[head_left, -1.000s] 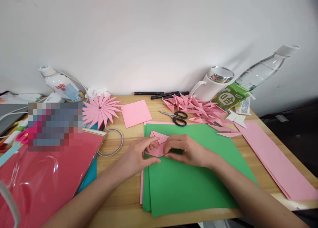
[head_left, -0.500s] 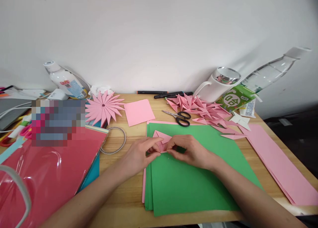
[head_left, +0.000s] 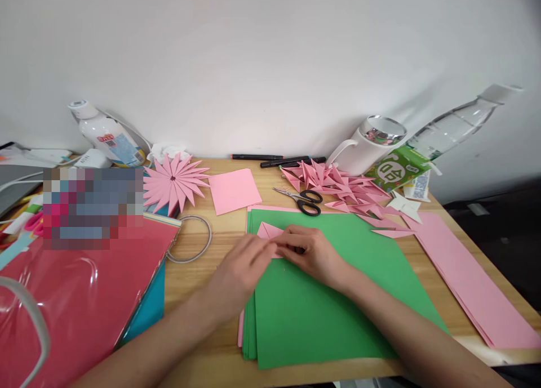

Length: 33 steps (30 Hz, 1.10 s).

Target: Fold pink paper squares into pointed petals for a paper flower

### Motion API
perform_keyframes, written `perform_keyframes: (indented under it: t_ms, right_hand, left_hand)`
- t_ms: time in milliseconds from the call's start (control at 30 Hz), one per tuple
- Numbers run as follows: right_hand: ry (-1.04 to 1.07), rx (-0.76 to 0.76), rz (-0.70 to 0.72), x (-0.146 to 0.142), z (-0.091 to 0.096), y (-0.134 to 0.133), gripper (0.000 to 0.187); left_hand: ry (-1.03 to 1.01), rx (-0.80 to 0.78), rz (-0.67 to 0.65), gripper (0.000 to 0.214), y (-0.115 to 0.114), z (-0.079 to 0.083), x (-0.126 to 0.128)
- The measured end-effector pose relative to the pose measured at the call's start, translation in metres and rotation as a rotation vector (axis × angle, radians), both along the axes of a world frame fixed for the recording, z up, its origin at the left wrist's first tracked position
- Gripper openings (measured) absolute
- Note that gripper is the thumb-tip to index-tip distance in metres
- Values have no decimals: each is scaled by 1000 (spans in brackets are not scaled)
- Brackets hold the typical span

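Note:
A folded piece of pink paper (head_left: pixel 267 230) lies on a stack of green paper (head_left: pixel 329 315), mostly covered by my fingers. My right hand (head_left: pixel 310 253) is closed, its thumb and fingers pinching the paper's near right part. From the left, my left hand (head_left: pixel 247 267) reaches over the paper, slightly blurred. Its fingers are bent and drawn together, and their tips meet the right fingertips at the paper. Just beyond the stack's far edge rests a pair of black-handled scissors (head_left: pixel 310 202).
Left of centre are a square pink sheet (head_left: pixel 235 191), a pink paper star (head_left: pixel 172 178) and a tape roll (head_left: pixel 208 239). Folded pink pieces (head_left: pixel 342 188), a white mug (head_left: pixel 363 146) and a clear bottle (head_left: pixel 456 123) stand back right. Pink strips (head_left: pixel 477 286) lie at the right.
My left hand has turned over and moved in toward the right fingertips, covering more of the pink paper. My right hand has shifted slightly left over it.

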State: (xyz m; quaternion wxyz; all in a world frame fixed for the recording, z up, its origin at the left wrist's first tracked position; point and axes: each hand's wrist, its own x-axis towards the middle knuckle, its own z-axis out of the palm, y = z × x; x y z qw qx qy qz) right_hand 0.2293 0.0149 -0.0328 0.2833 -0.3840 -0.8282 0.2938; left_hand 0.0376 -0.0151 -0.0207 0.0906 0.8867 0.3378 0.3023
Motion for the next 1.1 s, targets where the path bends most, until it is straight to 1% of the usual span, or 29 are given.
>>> perform_keyframes:
  t_ms: [33,67,100,167,267,333,433,533,633,833,933,1100]
  right_hand:
    - [9,-2,0,0,-1,0,19]
    - [18,-5,-3,0,-2,0,19]
    - [25,-10,-5,0,-3,0,19]
    - [27,-19,-13,0,-3,1,18]
    - [11,-41,-23,-1,-2,1,17]
    - [3,-51,-26,-1,-1,1,17]
    - [-11,-54,-23,-1,0,2,17]
    - [-23,-58,-15,-1,1,2,17]
    - [-24,-61,-7,-1,2,3,17]
    - [-23,-71,-9,-2,4,3,16]
    - [-15,-61,-10,-2,4,4,16]
    - [-5,-72,-13,-3,4,4,16]
  left_hand:
    - [114,153,-80,20,-5,2,2]
    - [160,293,-108,19,-10,3,3]
    - [214,377,-119,18,-15,4,6]
    - [273,472,-82,18,-23,3,11]
    - [314,546,38,14,-31,-3,17]
    - [323,555,87,14,-32,-7,19]
    - [355,539,109,15,-34,-11,19]
    - [401,509,113,18,-37,-13,19]
    - [403,493,116,20,-39,-15,20]
    - [479,444,71,26,-42,-12,20]
    - [500,431,72,29,-43,-12,19]
    - [449,414,150,30,-46,-15,22]
